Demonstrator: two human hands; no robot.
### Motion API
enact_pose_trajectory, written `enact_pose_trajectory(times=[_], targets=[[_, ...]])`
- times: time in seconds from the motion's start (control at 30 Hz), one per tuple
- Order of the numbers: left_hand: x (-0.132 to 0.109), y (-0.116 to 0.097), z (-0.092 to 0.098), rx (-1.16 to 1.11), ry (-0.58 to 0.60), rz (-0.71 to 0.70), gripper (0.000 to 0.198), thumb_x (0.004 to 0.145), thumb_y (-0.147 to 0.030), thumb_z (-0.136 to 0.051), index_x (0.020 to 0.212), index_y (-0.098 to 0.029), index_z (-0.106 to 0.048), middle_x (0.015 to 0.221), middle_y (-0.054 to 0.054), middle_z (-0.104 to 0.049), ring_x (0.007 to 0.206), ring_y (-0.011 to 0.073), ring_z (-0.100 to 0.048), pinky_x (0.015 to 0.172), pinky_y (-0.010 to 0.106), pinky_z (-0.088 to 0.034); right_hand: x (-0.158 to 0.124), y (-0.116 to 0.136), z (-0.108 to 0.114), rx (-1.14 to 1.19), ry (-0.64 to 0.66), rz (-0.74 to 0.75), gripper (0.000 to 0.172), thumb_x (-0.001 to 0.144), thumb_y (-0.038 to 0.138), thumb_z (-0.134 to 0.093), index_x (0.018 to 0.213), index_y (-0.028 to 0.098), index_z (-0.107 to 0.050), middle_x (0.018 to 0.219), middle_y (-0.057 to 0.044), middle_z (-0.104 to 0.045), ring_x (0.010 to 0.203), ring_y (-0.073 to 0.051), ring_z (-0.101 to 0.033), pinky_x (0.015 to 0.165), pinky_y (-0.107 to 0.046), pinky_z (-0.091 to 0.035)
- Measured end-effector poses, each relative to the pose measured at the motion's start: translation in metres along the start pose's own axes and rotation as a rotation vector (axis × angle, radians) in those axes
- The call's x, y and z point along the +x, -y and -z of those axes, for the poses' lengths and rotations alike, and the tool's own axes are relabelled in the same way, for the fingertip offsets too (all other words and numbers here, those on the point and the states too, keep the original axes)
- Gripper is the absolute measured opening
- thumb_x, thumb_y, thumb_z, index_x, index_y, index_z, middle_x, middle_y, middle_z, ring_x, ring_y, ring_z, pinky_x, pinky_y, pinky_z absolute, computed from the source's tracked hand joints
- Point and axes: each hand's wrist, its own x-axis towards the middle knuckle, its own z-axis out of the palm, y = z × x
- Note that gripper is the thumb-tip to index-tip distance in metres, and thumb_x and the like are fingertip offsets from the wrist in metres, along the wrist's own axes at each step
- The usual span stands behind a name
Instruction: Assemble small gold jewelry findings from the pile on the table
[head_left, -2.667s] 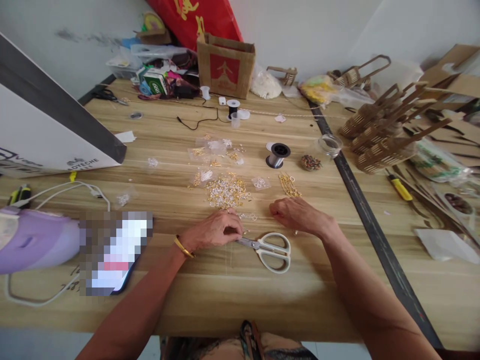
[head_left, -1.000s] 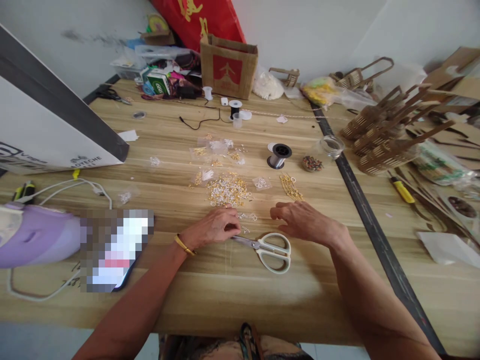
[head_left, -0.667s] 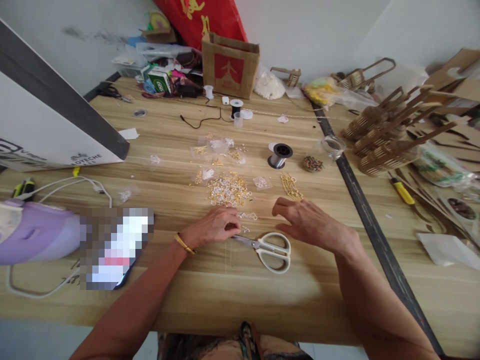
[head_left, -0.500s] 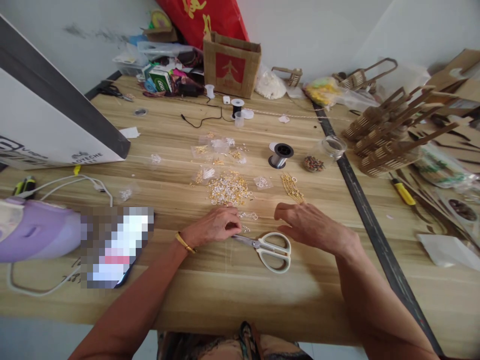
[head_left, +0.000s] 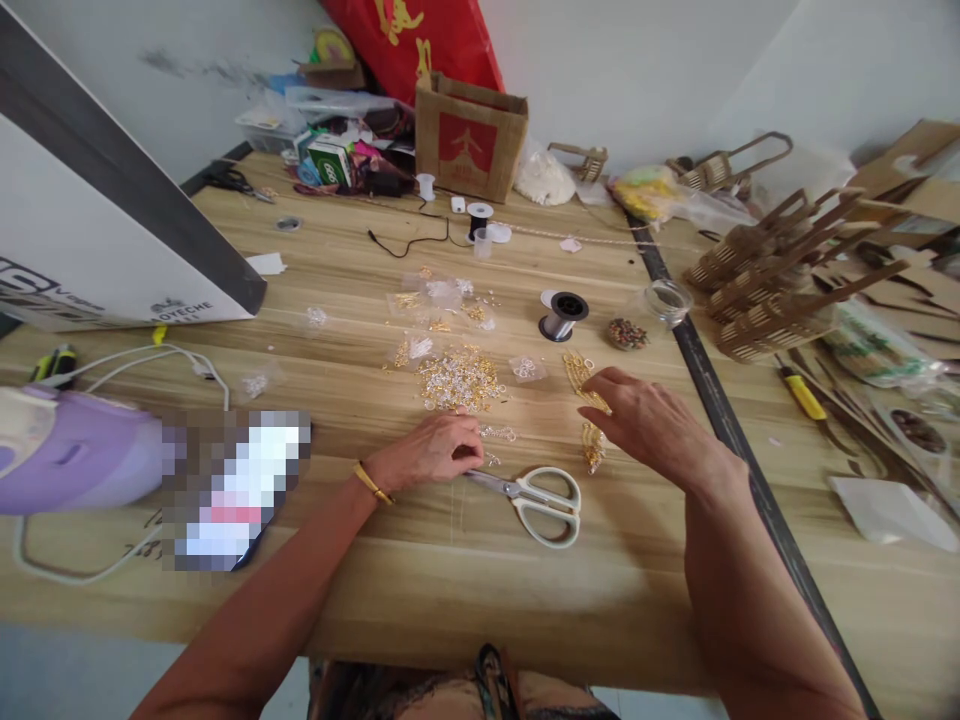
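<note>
My left hand (head_left: 439, 448) rests below a pile of small gold and silver jewelry findings (head_left: 461, 378), thumb and fingers pinched together; whatever is in the pinch is too small to make out. Just right of those fingers lie a short silver chain (head_left: 496, 432) and white-handled scissors (head_left: 544, 505), their blades pointing at the hand. My right hand (head_left: 641, 418) hovers at the gold chains (head_left: 577, 375), thumb and fingers apart, with nothing visible between them. Beneath its thumb side, the chains' lower ends (head_left: 593, 447) show, partly covered by the hand.
A spool of wire (head_left: 562, 316) and a jar of beads (head_left: 628, 332) stand behind the chains. A small bag of rings (head_left: 526, 368) lies between pile and chains. At left are a phone (head_left: 244, 490) and a purple device (head_left: 82, 450); woven baskets (head_left: 772, 300) stand at right.
My right hand has moved right and slightly up, from beside the scissors to the gold chains, uncovering their lower ends. My left hand keeps its pinch in nearly the same place.
</note>
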Motion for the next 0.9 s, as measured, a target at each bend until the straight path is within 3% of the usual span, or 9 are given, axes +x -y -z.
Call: enact_pose_trajectory(times=[0.17, 0.3, 0.43, 0.63, 0.9], targets=[[0.001, -0.002, 0.001, 0.001, -0.008, 0.000, 0.019, 0.085, -0.018, -0.057, 0.069, -0.017, -0.065, 0.070, 0.001, -0.060, 0.074, 0.0135, -0.052, 0.079, 0.026, -0.038, -0.006, 0.005, 0.008, -0.169, -0.049, -0.147, 0.019, 0.091, 0.024, -0.049, 0.106, 0.014, -0.056, 0.114, -0.014, -0.058, 0.077, -0.022, -0.063, 0.059, -0.030, -0.039], [0.001, -0.001, 0.000, 0.018, -0.003, -0.009, 0.020, 0.086, -0.019, -0.056, 0.068, -0.017, -0.065, 0.070, 0.000, -0.060, 0.072, 0.0130, -0.052, 0.078, 0.027, -0.038, -0.010, 0.015, 0.010, -0.068, -0.037, 0.034, 0.016, 0.090, 0.024, -0.052, 0.104, 0.016, -0.056, 0.110, -0.011, -0.060, 0.079, -0.021, -0.062, 0.059, -0.028, -0.039], [0.000, 0.001, -0.002, 0.029, 0.000, -0.016, 0.021, 0.086, -0.020, -0.055, 0.068, -0.017, -0.065, 0.070, 0.000, -0.060, 0.072, 0.0131, -0.052, 0.078, 0.027, -0.038, -0.005, 0.045, 0.003, 0.107, 0.095, 0.288, 0.014, 0.090, 0.016, -0.050, 0.102, 0.017, -0.056, 0.101, -0.007, -0.063, 0.077, -0.017, -0.063, 0.057, -0.025, -0.037], [-0.001, 0.002, -0.002, 0.020, -0.003, -0.020, 0.020, 0.087, -0.020, -0.055, 0.071, -0.017, -0.067, 0.072, 0.001, -0.060, 0.076, 0.0150, -0.054, 0.077, 0.028, -0.038, 0.003, 0.079, -0.015, 0.031, 0.233, 0.356, 0.017, 0.087, 0.007, -0.048, 0.100, 0.014, -0.057, 0.098, -0.010, -0.064, 0.073, -0.018, -0.064, 0.055, -0.025, -0.036], [-0.001, 0.003, -0.003, 0.053, -0.009, -0.033, 0.017, 0.086, -0.022, -0.057, 0.076, -0.017, -0.069, 0.073, 0.002, -0.060, 0.076, 0.0156, -0.054, 0.076, 0.027, -0.039, 0.010, 0.077, -0.033, -0.046, 0.292, 0.367, 0.016, 0.093, 0.013, -0.042, 0.099, 0.013, -0.057, 0.097, -0.013, -0.063, 0.075, -0.021, -0.065, 0.059, -0.028, -0.040]])
